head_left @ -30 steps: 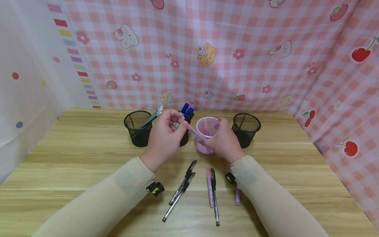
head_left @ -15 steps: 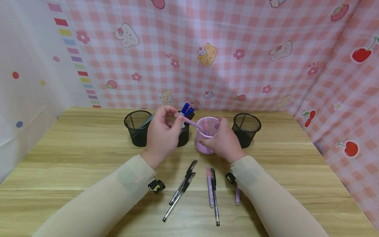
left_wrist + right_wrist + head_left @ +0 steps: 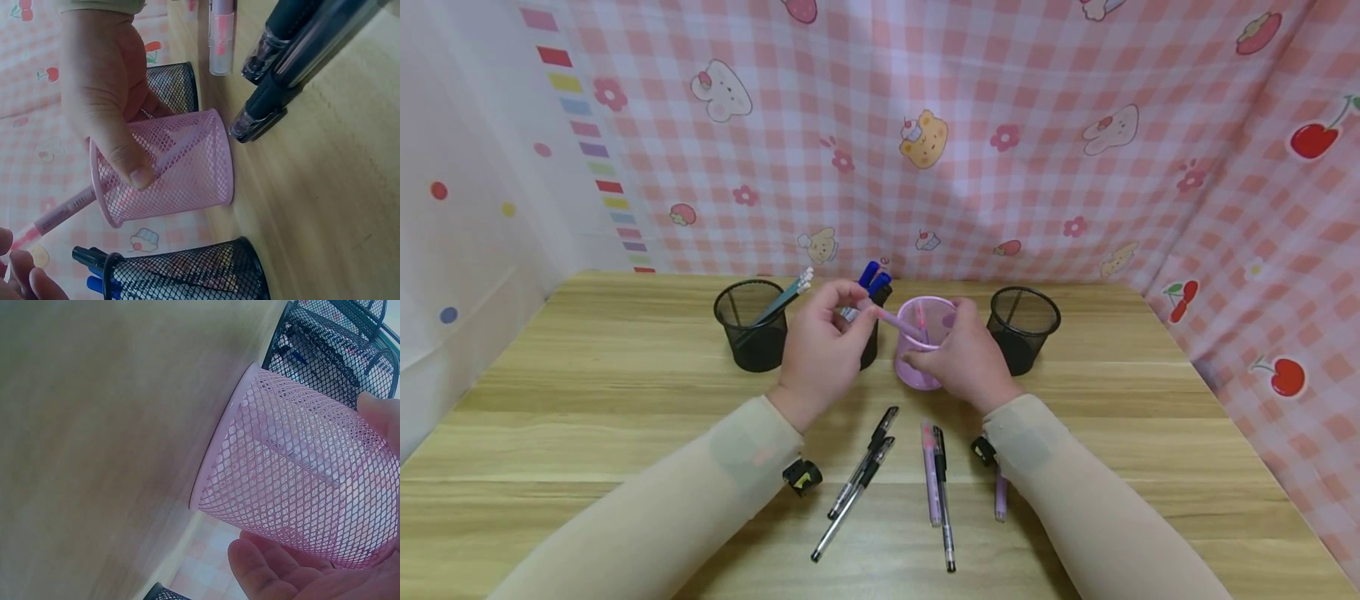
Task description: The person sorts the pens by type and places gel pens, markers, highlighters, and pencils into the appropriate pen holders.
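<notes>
My left hand [image 3: 822, 354] pinches a lilac highlighter [image 3: 897, 323] near its pink end, at the left of the pink mesh pen cup [image 3: 916, 371]. The highlighter slants down, its other end inside the cup's mouth. In the left wrist view the highlighter [image 3: 67, 209] crosses the rim. Gripping the cup from the right is my right hand [image 3: 972, 362], thumb in front; the right wrist view shows its fingers [image 3: 250, 565] on the mesh wall. Another highlighter [image 3: 922, 315] stands inside the cup. The cup stands upright on the wooden table [image 3: 625, 417].
A black mesh cup [image 3: 752, 337] with teal, white-tipped pens stands left. Another, partly behind my left hand, holds blue-capped markers [image 3: 874, 279]. A third black cup [image 3: 1022, 325] stands right. In front lie several black gel pens [image 3: 853, 500], a lilac highlighter [image 3: 931, 479] and another [image 3: 1002, 497] under my right sleeve.
My left hand went up and left, then came back right, and the highlighter's lower end shifted from the cup's front rim into its mouth. My right hand keeps its grip on the cup.
</notes>
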The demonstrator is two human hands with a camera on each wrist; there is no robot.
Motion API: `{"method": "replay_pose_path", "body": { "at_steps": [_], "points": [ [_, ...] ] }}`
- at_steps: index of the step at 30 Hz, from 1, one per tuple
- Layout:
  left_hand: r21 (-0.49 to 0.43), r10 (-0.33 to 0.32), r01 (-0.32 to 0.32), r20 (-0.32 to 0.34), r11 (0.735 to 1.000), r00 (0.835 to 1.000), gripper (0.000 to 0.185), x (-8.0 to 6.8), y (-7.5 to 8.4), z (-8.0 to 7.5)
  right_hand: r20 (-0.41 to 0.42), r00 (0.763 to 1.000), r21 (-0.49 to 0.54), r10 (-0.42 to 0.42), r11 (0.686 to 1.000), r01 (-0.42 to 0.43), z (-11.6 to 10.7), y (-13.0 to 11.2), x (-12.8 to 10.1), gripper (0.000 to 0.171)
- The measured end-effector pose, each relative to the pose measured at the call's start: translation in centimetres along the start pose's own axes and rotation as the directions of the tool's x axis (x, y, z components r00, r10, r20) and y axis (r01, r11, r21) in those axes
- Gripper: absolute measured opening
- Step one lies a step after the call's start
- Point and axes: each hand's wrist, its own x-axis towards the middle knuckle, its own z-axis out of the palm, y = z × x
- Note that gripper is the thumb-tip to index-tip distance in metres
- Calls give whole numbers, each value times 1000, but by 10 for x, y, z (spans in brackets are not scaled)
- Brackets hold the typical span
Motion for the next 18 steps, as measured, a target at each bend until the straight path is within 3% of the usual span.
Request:
{"method": "replay_pose_path", "body": {
  "at_steps": [18],
  "points": [
    [104, -28, 19, 84, 994, 996, 14, -5, -4, 3, -21, 1000, -10, -8, 1000, 7, 1, 0, 0, 109]
  ]
}}
